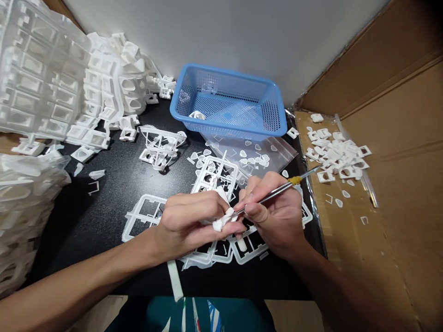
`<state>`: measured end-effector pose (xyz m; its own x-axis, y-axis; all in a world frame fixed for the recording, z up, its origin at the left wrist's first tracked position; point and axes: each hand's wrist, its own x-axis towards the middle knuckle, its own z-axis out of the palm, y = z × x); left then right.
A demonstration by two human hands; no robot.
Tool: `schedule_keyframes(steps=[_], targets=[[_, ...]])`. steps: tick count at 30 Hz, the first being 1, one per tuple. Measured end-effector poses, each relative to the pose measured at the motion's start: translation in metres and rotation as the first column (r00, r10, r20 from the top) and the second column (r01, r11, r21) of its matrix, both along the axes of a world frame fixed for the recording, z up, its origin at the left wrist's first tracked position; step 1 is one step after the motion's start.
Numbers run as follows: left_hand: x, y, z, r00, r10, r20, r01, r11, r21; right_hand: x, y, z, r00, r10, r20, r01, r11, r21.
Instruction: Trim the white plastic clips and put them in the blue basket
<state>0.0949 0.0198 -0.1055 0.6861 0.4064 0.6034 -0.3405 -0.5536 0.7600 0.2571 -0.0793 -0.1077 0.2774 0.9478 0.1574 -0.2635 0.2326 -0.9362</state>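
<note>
My left hand (190, 214) is closed, pinching a small white plastic part (223, 221) between thumb and fingers. In my right hand (280, 219) is a slim metal tool (277, 192), gripped like a pen, with a yellow band near its rear end. Its working end meets the white part at my left fingertips, so I cannot tell what kind of tip it has. Below both hands lie white plastic sprue frames (242, 258), partly covered by my fingers. Another sprue frame (214, 173) sits just beyond them, among small white offcuts.
A blue perforated basket (228, 129) holding a white piece stands at the back. Sheets of white moulded parts (41, 83) are stacked on the left. Loose white parts (335, 154) are heaped on cardboard at right. A clear plastic bag (277, 154) lies before the basket.
</note>
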Motion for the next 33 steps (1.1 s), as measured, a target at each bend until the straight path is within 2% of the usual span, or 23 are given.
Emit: schedule_keyframes(steps=[4,8,12,19,33], targets=[[0.002,-0.003,0.002,1.0,-0.017,-0.007,0.016,0.998,-0.058,0.002,0.003,-0.001,0.977,0.112,-0.179,-0.12,0.992,-0.034],[0.001,-0.004,0.002,1.0,0.03,0.0,-0.03,0.999,-0.046,0.007,0.006,0.007,0.954,0.088,-0.287,-0.114,0.991,-0.075],[0.0,-0.002,0.002,0.999,0.018,0.029,-0.016,0.999,-0.05,0.009,0.004,0.012,0.969,0.098,-0.226,-0.106,0.994,-0.023],[0.0,-0.004,0.003,0.999,-0.012,0.034,0.015,0.994,-0.104,0.007,0.0,0.003,0.995,0.079,-0.063,-0.078,0.997,0.014],[0.001,-0.002,0.003,0.999,-0.005,0.033,0.006,0.999,-0.054,0.009,-0.001,0.007,0.997,0.05,0.051,-0.054,0.997,0.062]])
